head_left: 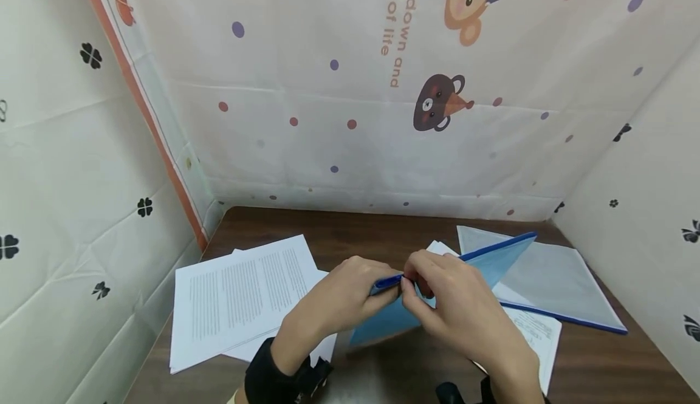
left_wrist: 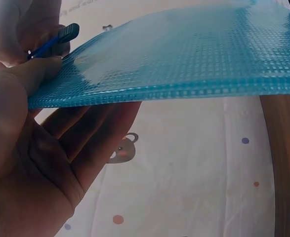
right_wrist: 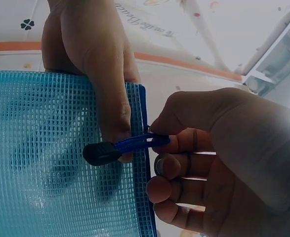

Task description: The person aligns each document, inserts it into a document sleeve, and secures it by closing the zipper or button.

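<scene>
Fingers of the left hand (head_left: 350, 288) clamp the blue mesh zipper pouch (head_left: 481, 264) steady at its corner, where the right hand (head_left: 454, 307) pinches the zipper pull (right_wrist: 120, 147).

Both forearms enter from the near edge and converge, so that the two hands meet knuckle to knuckle. The left hand (head_left: 350, 291) lies palm-down with its wrist slightly bent; its thumb presses on top of a blue mesh pouch (left_wrist: 184, 59) while the four fingers (left_wrist: 95, 128) extend nearly straight beneath it, clamping one corner. A dark band wraps the left wrist. The right hand (head_left: 454, 307) sits just beside the left, its back turned upward. Its thumb and forefinger (right_wrist: 184, 140) pinch a zip pull (right_wrist: 120, 147) at their tips; the remaining three fingers curl loosely toward the palm, below the pinch.
</scene>
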